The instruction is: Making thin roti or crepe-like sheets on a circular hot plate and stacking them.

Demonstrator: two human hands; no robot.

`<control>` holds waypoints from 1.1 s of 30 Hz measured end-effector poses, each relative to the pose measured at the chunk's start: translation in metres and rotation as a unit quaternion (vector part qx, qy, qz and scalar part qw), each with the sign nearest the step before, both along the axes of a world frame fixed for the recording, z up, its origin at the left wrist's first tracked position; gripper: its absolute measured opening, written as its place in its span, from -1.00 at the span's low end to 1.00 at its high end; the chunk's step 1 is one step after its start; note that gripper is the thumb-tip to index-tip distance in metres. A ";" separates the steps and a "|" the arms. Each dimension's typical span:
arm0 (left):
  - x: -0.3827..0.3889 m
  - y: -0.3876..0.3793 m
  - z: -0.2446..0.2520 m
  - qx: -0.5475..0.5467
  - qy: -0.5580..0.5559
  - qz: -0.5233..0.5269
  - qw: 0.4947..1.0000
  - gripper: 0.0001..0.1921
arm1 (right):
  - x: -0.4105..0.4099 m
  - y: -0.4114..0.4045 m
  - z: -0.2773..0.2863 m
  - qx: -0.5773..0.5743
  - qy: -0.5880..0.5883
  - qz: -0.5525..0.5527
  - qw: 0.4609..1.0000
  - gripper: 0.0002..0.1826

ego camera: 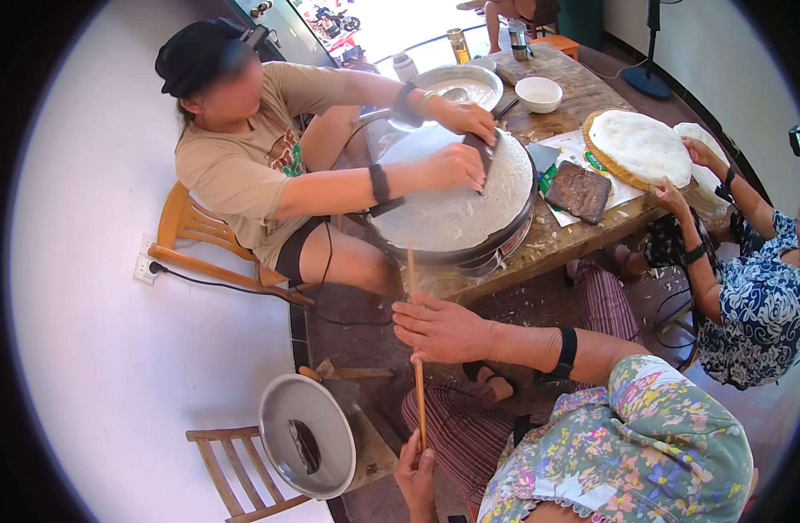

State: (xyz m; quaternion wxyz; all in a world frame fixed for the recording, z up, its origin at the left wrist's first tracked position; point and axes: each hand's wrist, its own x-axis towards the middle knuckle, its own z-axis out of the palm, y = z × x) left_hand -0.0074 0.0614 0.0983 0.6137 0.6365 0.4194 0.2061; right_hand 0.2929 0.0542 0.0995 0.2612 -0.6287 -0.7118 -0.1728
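Note:
Below the griddle, a thin wooden stick stands nearly upright in the picture, its upper end blurred near the griddle's rim. My left hand grips its lower end. Higher up, my right hand is wrapped over the stick, hiding part of it behind the fingers. On the table, the round griddle bears a thin white layer of batter. A co-worker's two hands press a dark flat scraper on that layer.
A metal basin with a dark piece inside stands beside a wooden chair. Another person holds a white round flatbread on a round board. A batter bowl, white bowl and dark square slab are on the table.

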 end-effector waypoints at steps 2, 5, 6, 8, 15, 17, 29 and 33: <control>0.011 0.006 0.001 -0.019 0.011 0.015 1.000 -0.54 | 0.007 0.008 0.004 0.028 0.003 -0.001 1.000 -0.43; 0.030 0.019 0.005 -0.001 0.016 0.017 1.000 -0.54 | 0.019 0.020 -0.005 0.033 -0.004 -0.043 0.998 -0.39; 0.033 0.027 0.004 0.038 0.013 0.006 0.999 -0.54 | 0.022 0.026 -0.010 0.026 0.003 -0.053 0.998 -0.38; 0.031 0.048 -0.009 0.069 0.021 -0.018 0.997 -0.54 | 0.026 0.032 -0.017 0.021 0.008 -0.064 0.998 -0.37; 0.041 0.069 0.004 0.185 0.068 -0.093 0.976 -0.53 | 0.033 0.029 -0.030 0.049 -0.004 -0.113 0.992 -0.33; 0.038 0.069 0.005 0.202 0.088 -0.113 0.969 -0.52 | 0.032 0.024 -0.032 0.048 -0.004 -0.117 0.992 -0.32; 0.045 0.046 0.014 0.220 0.092 -0.141 0.961 -0.51 | 0.031 -0.014 -0.031 0.084 0.019 -0.125 0.988 -0.41; 0.047 0.036 0.013 0.223 0.095 -0.142 0.960 -0.51 | 0.034 -0.027 -0.028 0.097 0.019 -0.127 0.987 -0.44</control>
